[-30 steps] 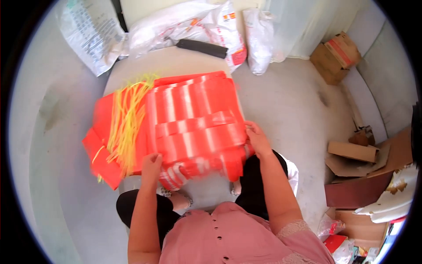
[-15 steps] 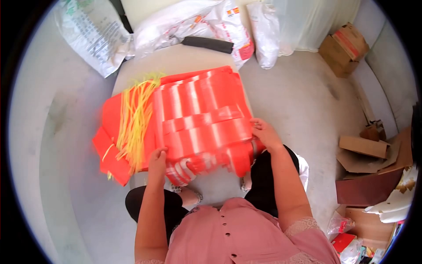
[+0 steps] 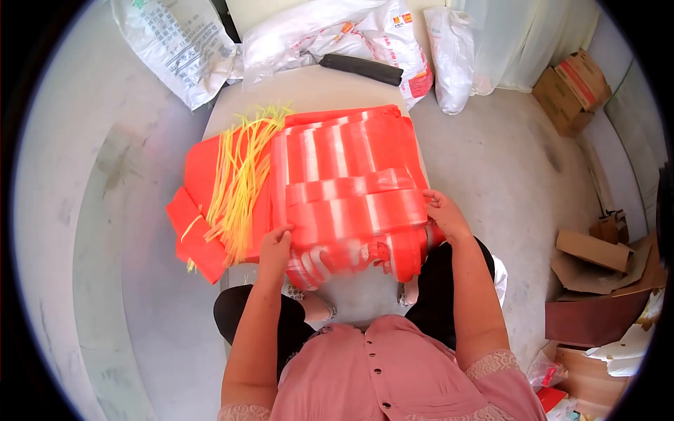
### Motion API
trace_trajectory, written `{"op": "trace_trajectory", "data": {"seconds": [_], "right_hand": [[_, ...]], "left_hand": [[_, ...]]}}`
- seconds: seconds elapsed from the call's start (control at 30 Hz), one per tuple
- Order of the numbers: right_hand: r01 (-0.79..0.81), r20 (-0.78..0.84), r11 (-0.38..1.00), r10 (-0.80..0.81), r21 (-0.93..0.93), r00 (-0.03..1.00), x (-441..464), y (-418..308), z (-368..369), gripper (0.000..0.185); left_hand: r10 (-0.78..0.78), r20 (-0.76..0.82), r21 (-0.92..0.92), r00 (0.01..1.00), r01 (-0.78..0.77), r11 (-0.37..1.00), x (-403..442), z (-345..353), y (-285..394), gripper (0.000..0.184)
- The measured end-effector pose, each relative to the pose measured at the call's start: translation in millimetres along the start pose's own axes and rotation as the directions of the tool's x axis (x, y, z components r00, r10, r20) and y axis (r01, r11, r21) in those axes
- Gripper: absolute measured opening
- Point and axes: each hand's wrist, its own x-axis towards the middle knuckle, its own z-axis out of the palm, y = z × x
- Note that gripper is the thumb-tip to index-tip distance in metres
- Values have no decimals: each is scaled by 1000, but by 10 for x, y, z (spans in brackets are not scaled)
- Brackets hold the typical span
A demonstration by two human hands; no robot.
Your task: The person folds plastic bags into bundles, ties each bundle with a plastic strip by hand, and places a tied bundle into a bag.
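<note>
A stack of red cloth with white bands (image 3: 351,200) lies on a pale table, its near edge hanging in folds over the front. My left hand (image 3: 276,245) pinches the cloth at its near left corner. At the right edge of the same cloth, my right hand (image 3: 446,212) grips it between thumb and fingers. A bundle of yellow strips (image 3: 242,182) lies across plain red cloth to the left. Beside that, a folded red piece (image 3: 196,235) with a yellow strip round it sticks out past the table's left edge.
A dark rolled object (image 3: 361,69) lies at the table's far end (image 3: 281,88). White plastic sacks (image 3: 330,31) stand behind it, another sack (image 3: 449,59) to their right. Cardboard boxes (image 3: 572,91) are at the back right; opened cardboard (image 3: 597,259) lies at the right.
The view has shifted, so the whole scene sits further right in the picture. Both hands stay on the same edges of the banded cloth, which otherwise looks much the same.
</note>
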Motion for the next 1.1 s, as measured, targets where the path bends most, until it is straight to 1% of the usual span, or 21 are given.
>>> {"op": "trace_trajectory", "data": {"seconds": [0.1, 0.17, 0.2, 0.27, 0.3, 0.4, 0.47, 0.5, 0.6, 0.63, 0.67, 0.73, 0.83, 0.87, 0.93, 1.03, 1.1], "right_hand": [[-7, 4, 1000, 7, 9, 1000, -24, -55, 31, 52], [-5, 7, 1000, 5, 4, 1000, 8, -14, 10, 53], [-3, 3, 1000, 3, 5, 1000, 28, 10, -3, 51], [2, -6, 1000, -2, 8, 1000, 70, 62, -24, 46], [7, -3, 1000, -7, 6, 1000, 89, 85, -26, 47], [21, -16, 1000, -22, -20, 1000, 98, 105, -41, 52], [25, -52, 998, -29, -64, 998, 58, 60, -13, 57], [19, -42, 995, -23, -94, 999, 32, 14, 4, 58], [7, -26, 986, -12, -169, 1000, -12, -51, 22, 63], [9, -22, 983, -13, -185, 1000, 14, -9, 12, 64], [10, -18, 980, -14, -201, 1000, 26, 30, -17, 64], [6, -23, 989, -9, -145, 1000, -50, -70, 37, 64], [-16, -32, 995, 13, -99, 999, -111, -183, 79, 64], [-27, -34, 995, 24, -92, 999, -117, -190, 81, 64], [12, -47, 997, -15, -72, 999, -87, -128, 65, 64], [28, -64, 997, -32, -65, 997, -85, -113, 63, 62], [32, -69, 997, -37, -75, 997, -87, -110, 50, 62]], "left_hand": [[-36, -11, -74, 999, 35, 997, 62, 30, -16, 29], [-13, -5, -122, 1000, 13, 992, 112, 36, -73, 27], [-2, -2, -146, 1000, 1, 989, 133, 43, -85, 26], [-35, -18, -174, 999, 31, 984, 176, 56, -107, 25], [-52, -26, -187, 998, 46, 981, 194, 63, -119, 24], [15, 56, -168, 998, -6, 986, 282, 48, -197, 21], [93, 60, 67, 994, -97, 993, 257, 24, -198, 19], [133, 70, 183, 989, -144, 972, 247, 19, -186, 19], [253, -62, 287, 966, -225, 931, 275, 28, -414, 20], [90, 68, 248, 994, -104, 963, 261, -51, -290, 19], [100, 32, 221, 994, -104, 970, 266, -35, -289, 19], [116, -50, 173, 992, -106, 979, 237, 8, -353, 18], [206, -86, 112, 975, -196, 974, 255, 58, -379, 17], [186, -80, 103, 979, -177, 979, 260, 58, -383, 17], [145, -71, 85, 987, -139, 987, 240, 51, -332, 17], [129, -79, 33, 988, -127, 991, 160, 85, -198, 17], [95, -41, 31, 995, -93, 995, 136, 60, -147, 17]]}}
